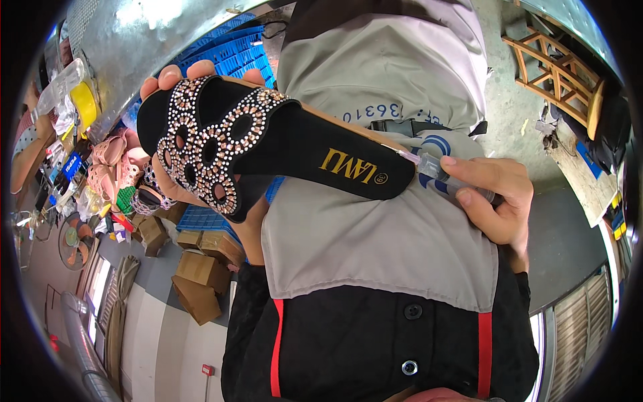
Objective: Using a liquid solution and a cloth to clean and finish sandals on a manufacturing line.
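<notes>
My left hand [175, 185] is wrapped round the front of a black slip-on sandal [328, 151], its fingertips curled over the toe edge. The sandal's cut-out upper carries rows of sparkling stones. Gold lettering marks the insole near the heel. In my right hand [502, 194] is a clear syringe-like applicator [439, 173], gripped between thumb and fingers. Its thin tip meets or nearly meets the sandal's heel edge; contact is hard to tell. Behind the sandal is the grey apron [375, 248] I wear.
Pink sandals [107, 167] and mixed small items crowd the left, near a yellow roll [84, 102] and another person's arm [30, 157]. Blue crates [234, 57] stand beyond a metal tabletop [147, 30]. Cardboard boxes [201, 275] and a fan [72, 240] are lower left; a wooden frame [556, 74] is far right.
</notes>
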A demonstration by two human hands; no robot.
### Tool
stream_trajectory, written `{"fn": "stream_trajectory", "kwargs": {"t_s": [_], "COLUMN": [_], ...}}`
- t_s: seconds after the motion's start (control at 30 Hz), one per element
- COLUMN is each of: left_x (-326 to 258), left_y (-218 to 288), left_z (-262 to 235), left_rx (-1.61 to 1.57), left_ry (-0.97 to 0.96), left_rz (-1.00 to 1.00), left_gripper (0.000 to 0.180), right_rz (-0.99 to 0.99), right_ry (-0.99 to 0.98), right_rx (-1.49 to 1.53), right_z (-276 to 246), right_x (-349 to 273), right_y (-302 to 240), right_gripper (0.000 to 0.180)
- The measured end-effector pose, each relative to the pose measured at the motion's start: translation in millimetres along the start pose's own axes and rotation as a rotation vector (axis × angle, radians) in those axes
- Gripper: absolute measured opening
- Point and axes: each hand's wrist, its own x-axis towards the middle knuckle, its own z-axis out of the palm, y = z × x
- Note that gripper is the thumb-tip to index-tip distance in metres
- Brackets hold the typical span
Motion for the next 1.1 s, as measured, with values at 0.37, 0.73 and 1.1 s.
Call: {"fn": "stream_trajectory", "kwargs": {"t_s": [0.37, 0.73, 1.1], "left_x": [-6.8, -12.5, -14.7], "left_y": [0.8, 1.7, -9.2], "left_z": [7.8, 11.1, -14.0], "left_rx": [0.211, 0.191, 0.042], "left_ry": [0.075, 0.069, -0.049], "left_rz": [0.058, 0.024, 0.112], "left_gripper": [0.033, 0.032, 0.063], "right_rz": [0.151, 0.161, 0.165], "right_ry": [0.037, 0.053, 0.095], "right_rx": [0.044, 0.005, -0.004], "right_z": [2.2, 5.3, 9.9], "right_x": [3.4, 1.3, -7.0], "right_y": [-5.6, -5.4, 1.3], "right_gripper": [0.038, 0.038, 0.041]}}
